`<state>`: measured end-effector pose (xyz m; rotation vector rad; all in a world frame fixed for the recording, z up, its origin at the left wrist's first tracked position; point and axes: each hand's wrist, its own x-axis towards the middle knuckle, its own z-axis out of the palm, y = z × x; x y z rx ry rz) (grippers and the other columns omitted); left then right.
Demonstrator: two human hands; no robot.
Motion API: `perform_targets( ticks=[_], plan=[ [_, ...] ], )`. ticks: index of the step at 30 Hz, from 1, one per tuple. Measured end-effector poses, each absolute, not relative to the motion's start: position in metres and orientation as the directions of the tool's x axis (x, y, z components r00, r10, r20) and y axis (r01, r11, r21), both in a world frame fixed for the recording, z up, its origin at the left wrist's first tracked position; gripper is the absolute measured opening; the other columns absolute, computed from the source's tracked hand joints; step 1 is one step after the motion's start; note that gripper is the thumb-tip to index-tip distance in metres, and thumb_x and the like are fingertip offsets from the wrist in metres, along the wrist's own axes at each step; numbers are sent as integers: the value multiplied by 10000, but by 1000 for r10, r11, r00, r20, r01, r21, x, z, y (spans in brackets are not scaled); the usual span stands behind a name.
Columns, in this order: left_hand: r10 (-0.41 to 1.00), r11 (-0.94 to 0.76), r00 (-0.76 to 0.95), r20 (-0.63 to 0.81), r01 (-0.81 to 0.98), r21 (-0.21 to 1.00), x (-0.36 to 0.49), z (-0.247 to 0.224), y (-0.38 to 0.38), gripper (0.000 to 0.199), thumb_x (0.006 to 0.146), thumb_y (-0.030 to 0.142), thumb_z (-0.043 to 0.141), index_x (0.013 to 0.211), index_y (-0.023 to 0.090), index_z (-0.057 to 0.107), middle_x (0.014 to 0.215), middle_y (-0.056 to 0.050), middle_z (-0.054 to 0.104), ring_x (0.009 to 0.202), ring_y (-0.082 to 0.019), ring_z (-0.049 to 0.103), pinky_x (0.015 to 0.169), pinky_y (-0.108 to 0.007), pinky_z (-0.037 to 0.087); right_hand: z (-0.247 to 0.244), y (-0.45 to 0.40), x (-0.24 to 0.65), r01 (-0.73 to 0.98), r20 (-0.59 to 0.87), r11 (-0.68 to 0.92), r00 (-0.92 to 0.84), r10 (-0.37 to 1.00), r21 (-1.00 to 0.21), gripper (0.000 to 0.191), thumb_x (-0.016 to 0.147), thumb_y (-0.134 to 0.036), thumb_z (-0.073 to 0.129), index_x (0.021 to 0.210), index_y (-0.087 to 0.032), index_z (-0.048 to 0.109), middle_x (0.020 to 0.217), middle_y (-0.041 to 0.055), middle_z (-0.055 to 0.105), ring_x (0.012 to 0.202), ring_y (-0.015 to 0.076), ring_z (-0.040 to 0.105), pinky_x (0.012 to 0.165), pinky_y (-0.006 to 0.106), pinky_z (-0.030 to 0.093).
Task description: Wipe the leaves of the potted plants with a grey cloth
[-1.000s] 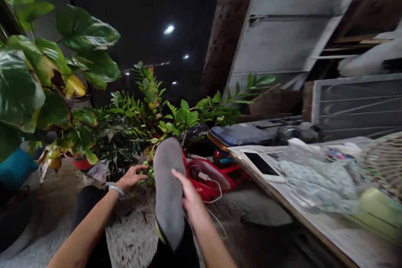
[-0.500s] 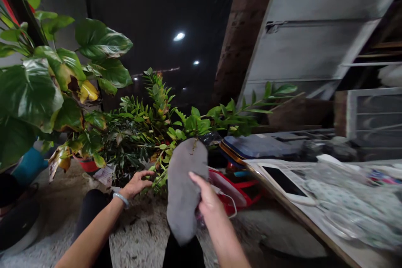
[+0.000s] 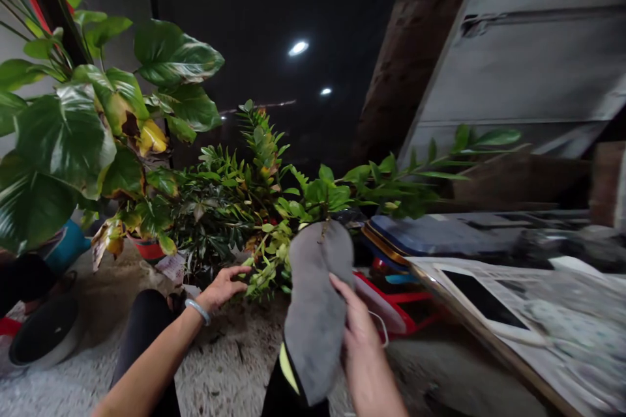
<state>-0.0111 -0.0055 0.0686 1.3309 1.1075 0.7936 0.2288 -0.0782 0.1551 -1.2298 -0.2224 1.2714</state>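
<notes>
A grey, soft-looking insole (image 3: 317, 313) is held upright before me, its rounded end raised towards the plants. My right hand (image 3: 359, 319) grips its right edge, thumb on the grey face and the other fingers hidden behind. A yellow-green strip (image 3: 288, 368) shows along its lower left edge. To the left, my left hand (image 3: 225, 287), with a pale bangle (image 3: 198, 311) on the wrist, is empty with fingers apart. Its fingertips are close to the light green leaves (image 3: 264, 270) of a low plant; whether they touch cannot be made out.
A large-leaved plant (image 3: 63, 137) rises at the left, above a blue container (image 3: 66, 247) and a dark basin (image 3: 44, 332). At the right, a table (image 3: 469, 326) bears a white phone-like device (image 3: 489, 300) and plastic bags. A red stool-like object (image 3: 415, 313) stands beside it.
The whole view has shifted, so the scene sits further right. The insole has tilted slightly in my right hand, and its yellow-green strip now shows. My left hand keeps its pose near the leaves.
</notes>
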Motion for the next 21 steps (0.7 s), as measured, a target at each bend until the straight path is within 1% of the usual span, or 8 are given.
perform_targets(
  ticks=[3,6,10,12,14,16,18,21],
  plan=[
    [938,67,337,-80,49,997,-12,63,-6,544,651,175,676,1190,112,723,921,-61,725,828,-193,615,801,-297,467,130,-95,186,-559,-548,-406,107,830,-723,335,513,-380,834,756,-173,734,744,101,790,864,365,758,766,434,623],
    [936,56,350,-37,-45,997,-18,60,-5,483,649,199,692,1122,125,752,965,-72,730,894,-205,614,869,-307,458,104,-135,180,-514,-570,-492,-8,822,-703,448,503,-390,886,855,-152,744,831,103,801,876,353,758,773,417,613],
    [930,166,329,-161,15,986,-22,60,-7,616,632,150,674,1247,138,697,843,-44,708,693,-150,580,725,-285,455,116,-150,225,-547,-635,-465,167,755,-696,543,523,-380,891,1001,-172,737,864,87,805,814,336,764,730,408,619],
    [923,191,337,-187,22,981,-19,62,-9,634,653,157,668,1287,132,673,810,-41,696,637,-139,559,667,-278,439,136,-132,240,-596,-610,-346,321,724,-724,564,540,-375,869,1055,-191,732,815,65,803,779,326,765,735,412,623],
    [925,185,335,-178,10,983,-14,64,-12,623,651,151,682,1274,125,682,861,-60,707,667,-147,574,677,-280,438,152,-107,237,-604,-521,-207,407,750,-770,549,570,-373,834,1083,-206,728,782,41,800,791,315,766,767,414,623],
    [932,178,326,-162,-21,984,-9,65,-14,605,631,138,704,1236,125,705,922,-77,720,732,-162,595,721,-284,444,154,-88,216,-582,-448,-176,364,816,-794,495,583,-370,808,1044,-201,739,763,39,797,836,320,763,791,426,619],
    [929,166,347,-127,-86,982,-8,65,-16,548,618,147,726,1165,132,737,937,-77,730,807,-185,615,781,-294,451,142,-85,187,-568,-483,-296,210,850,-768,405,555,-366,816,912,-183,756,733,63,790,863,341,758,793,441,614],
    [944,133,321,-76,-159,978,-21,56,-20,336,615,188,751,945,136,781,876,-61,732,872,-210,623,836,-304,454,112,-108,156,-543,-583,-491,-3,812,-681,316,498,-370,857,721,-179,740,738,87,789,873,349,754,790,429,607]
  ],
)
